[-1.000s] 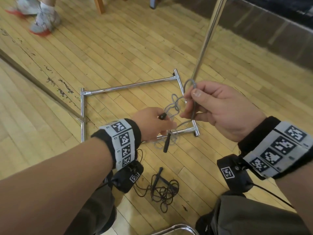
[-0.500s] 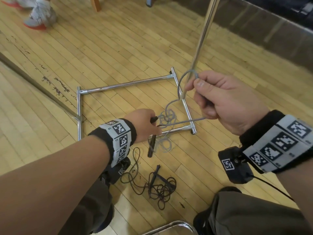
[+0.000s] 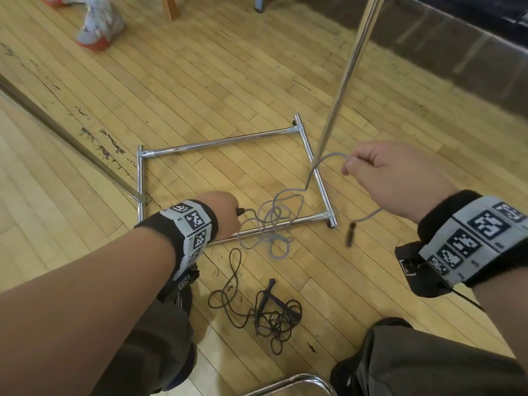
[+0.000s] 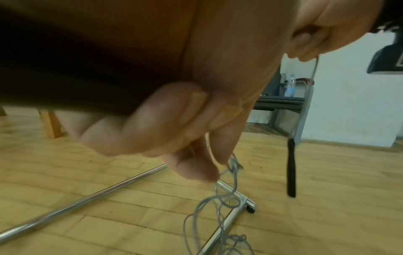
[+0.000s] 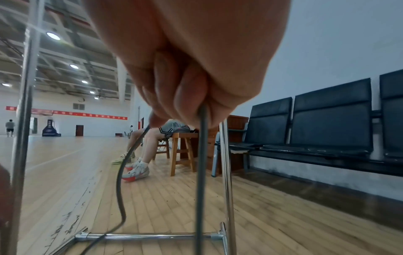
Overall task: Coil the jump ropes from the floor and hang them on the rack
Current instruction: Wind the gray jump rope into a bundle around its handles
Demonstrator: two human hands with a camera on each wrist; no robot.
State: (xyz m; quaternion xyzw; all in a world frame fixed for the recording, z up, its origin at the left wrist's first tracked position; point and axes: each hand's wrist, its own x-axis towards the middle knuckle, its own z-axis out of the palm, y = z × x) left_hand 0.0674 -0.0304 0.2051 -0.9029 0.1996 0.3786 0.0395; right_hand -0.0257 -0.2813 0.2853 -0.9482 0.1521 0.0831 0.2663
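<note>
A grey jump rope (image 3: 275, 221) lies in a loose tangle over the near bar of the chrome rack base (image 3: 223, 142). My left hand (image 3: 228, 213) grips one black handle (image 3: 241, 211) low over the floor. My right hand (image 3: 357, 164), raised by the rack's upright pole (image 3: 343, 81), pinches a bend of the grey rope (image 5: 201, 172). From it the other black handle (image 3: 351, 236) dangles in the air, and the left wrist view shows the handle (image 4: 291, 170) too. A black jump rope (image 3: 271, 310) lies bunched on the floor between my knees.
Another person's sneaker (image 3: 97, 27) and a wooden stool leg (image 3: 171, 7) are at the far left. A metal floor strip (image 3: 57, 130) runs diagonally to the rack. A chrome chair tube (image 3: 291, 381) sits at the bottom edge. Dark bench seats (image 5: 327, 120) line the right wall.
My hands have drawn apart. The right hand moved right, pulling the grey rope out of the knot-like bunch. The free handle now hangs under the right hand. The left hand dropped lower.
</note>
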